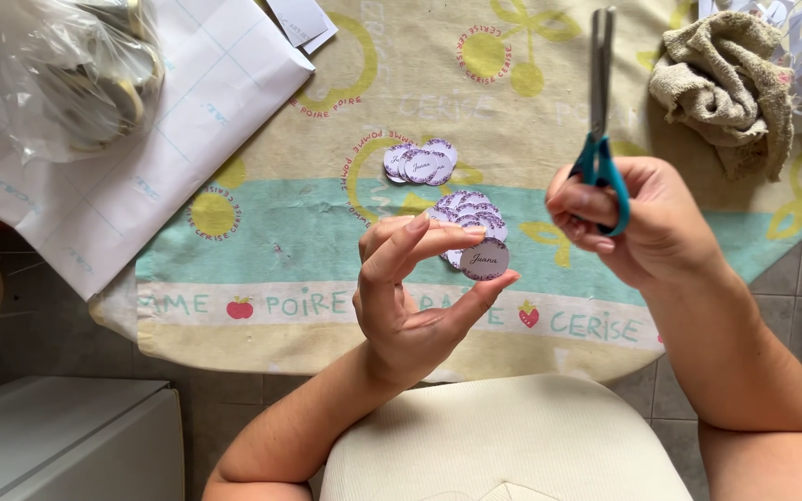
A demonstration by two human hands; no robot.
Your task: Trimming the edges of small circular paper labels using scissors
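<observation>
The left hand (410, 297) pinches a round paper sticker (485, 259) between thumb and fingers, just above a pile of stickers (468, 211) on the bench (327, 232). Beside it, the right hand (647, 223) grips scissors (600, 121) — blades closed, pointing away.

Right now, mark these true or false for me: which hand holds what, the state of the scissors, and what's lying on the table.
1. The left hand pinches a round paper label. True.
2. The right hand holds red scissors. False: the scissors have teal handles.
3. The scissor blades point down at the table. False: they point up, closed.
4. More round labels lie in two piles on the tablecloth. True.
5. A crumpled cloth lies at the far right. True.
</observation>
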